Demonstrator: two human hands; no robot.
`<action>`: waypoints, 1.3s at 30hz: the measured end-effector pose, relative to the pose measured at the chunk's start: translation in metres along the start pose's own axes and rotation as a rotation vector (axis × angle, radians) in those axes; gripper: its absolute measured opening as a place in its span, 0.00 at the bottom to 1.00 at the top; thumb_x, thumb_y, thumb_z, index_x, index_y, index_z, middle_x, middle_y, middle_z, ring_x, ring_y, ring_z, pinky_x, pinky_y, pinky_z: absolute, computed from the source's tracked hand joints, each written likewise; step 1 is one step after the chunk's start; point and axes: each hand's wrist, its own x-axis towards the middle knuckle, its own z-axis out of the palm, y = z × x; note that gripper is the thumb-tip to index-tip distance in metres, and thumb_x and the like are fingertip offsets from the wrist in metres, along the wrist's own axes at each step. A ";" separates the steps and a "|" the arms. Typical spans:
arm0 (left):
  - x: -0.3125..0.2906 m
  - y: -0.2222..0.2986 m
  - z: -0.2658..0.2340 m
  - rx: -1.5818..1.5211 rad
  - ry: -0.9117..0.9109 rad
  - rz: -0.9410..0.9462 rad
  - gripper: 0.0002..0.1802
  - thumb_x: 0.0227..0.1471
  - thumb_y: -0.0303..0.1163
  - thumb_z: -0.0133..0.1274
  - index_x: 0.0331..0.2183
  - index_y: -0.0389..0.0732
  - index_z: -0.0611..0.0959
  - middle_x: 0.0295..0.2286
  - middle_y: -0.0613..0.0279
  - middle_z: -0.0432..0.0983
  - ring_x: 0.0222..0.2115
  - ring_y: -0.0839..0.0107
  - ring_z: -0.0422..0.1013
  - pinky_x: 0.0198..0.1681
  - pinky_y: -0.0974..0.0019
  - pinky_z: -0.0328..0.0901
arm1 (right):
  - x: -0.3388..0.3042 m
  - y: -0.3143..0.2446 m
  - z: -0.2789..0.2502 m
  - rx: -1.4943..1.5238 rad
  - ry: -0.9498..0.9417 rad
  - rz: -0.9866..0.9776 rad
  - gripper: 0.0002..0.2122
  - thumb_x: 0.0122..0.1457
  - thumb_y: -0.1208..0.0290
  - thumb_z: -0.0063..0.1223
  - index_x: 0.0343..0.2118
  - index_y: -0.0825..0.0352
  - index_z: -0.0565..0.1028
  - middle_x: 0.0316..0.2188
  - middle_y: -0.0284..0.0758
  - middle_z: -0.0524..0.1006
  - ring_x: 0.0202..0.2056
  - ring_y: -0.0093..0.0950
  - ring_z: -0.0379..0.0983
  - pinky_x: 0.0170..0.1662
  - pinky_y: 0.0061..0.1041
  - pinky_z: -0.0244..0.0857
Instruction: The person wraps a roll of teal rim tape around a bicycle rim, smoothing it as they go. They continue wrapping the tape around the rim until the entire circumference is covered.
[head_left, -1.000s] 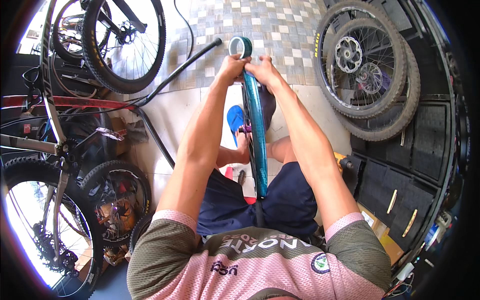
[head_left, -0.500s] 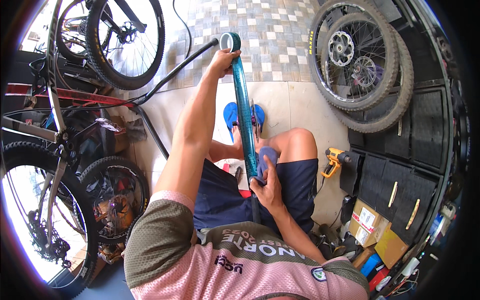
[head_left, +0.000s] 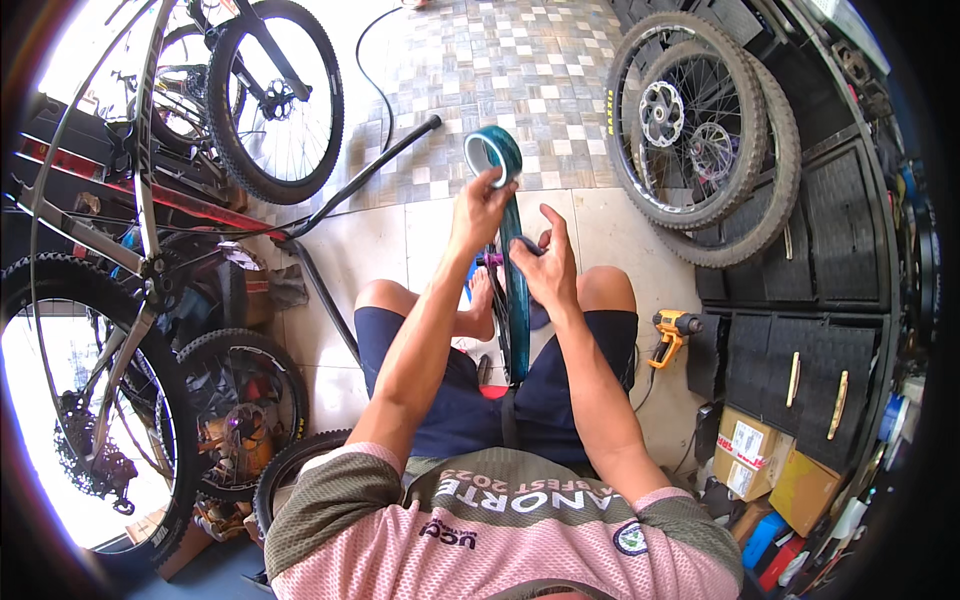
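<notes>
Teal tape roll (head_left: 512,152) — at far edge, upr. wheel rim (head_left: 517,310).

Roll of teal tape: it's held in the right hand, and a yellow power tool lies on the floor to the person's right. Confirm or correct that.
The hand is wrong: the head view shows the left hand holding the roll of teal tape. The yellow power tool does lie on the floor to the person's right.

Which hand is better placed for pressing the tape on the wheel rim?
Probably the right hand: it holds a cloth close beside the taped rim, while the left hand holds the teal tape roll.
</notes>
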 end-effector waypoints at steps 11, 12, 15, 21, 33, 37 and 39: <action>-0.081 -0.006 -0.013 -0.257 -0.108 0.080 0.11 0.59 0.25 0.63 0.45 0.37 0.85 0.26 0.54 0.84 0.28 0.76 0.79 0.33 0.65 0.71 | -0.043 -0.003 -0.020 0.397 -0.464 0.142 0.29 0.60 0.73 0.59 0.66 0.70 0.68 0.39 0.33 0.80 0.38 0.21 0.75 0.43 0.25 0.71; -0.083 0.002 -0.016 -0.333 -0.142 0.054 0.11 0.60 0.27 0.64 0.44 0.37 0.86 0.24 0.57 0.83 0.28 0.76 0.78 0.33 0.66 0.71 | -0.048 -0.002 -0.020 0.465 -0.476 0.128 0.31 0.60 0.74 0.58 0.68 0.69 0.66 0.39 0.34 0.79 0.38 0.21 0.75 0.43 0.25 0.71; -0.083 -0.001 -0.031 -0.202 -0.155 0.073 0.12 0.59 0.29 0.65 0.45 0.41 0.88 0.42 0.49 0.83 0.40 0.68 0.79 0.39 0.62 0.72 | -0.045 -0.022 -0.017 0.488 -0.501 0.153 0.28 0.61 0.75 0.58 0.65 0.67 0.68 0.35 0.31 0.80 0.36 0.23 0.78 0.42 0.26 0.72; -0.090 0.045 -0.050 0.351 -0.048 0.394 0.13 0.57 0.36 0.67 0.45 0.48 0.91 0.66 0.40 0.61 0.73 0.49 0.44 0.65 0.44 0.58 | -0.040 -0.001 -0.003 0.248 -0.396 0.089 0.16 0.65 0.69 0.55 0.53 0.69 0.76 0.33 0.35 0.80 0.33 0.24 0.78 0.37 0.27 0.70; -0.043 0.076 -0.053 -0.284 -0.271 0.028 0.20 0.59 0.50 0.65 0.41 0.45 0.94 0.73 0.35 0.41 0.74 0.47 0.43 0.68 0.52 0.56 | -0.038 -0.026 0.002 0.293 -0.299 0.192 0.09 0.68 0.68 0.50 0.43 0.68 0.76 0.32 0.37 0.84 0.33 0.25 0.81 0.38 0.28 0.74; -0.006 0.073 -0.049 -0.262 -0.355 -0.005 0.21 0.63 0.49 0.60 0.41 0.40 0.93 0.57 0.43 0.74 0.75 0.53 0.38 0.73 0.50 0.40 | -0.041 -0.021 0.006 0.328 -0.254 0.164 0.10 0.68 0.66 0.50 0.41 0.68 0.75 0.26 0.30 0.75 0.28 0.19 0.70 0.33 0.26 0.66; 0.013 0.077 -0.040 -0.400 -0.305 -0.077 0.20 0.65 0.44 0.58 0.41 0.37 0.93 0.52 0.49 0.82 0.75 0.56 0.37 0.74 0.51 0.33 | -0.043 -0.017 0.006 0.345 -0.229 0.166 0.10 0.69 0.65 0.51 0.41 0.67 0.75 0.23 0.26 0.70 0.26 0.16 0.64 0.29 0.24 0.62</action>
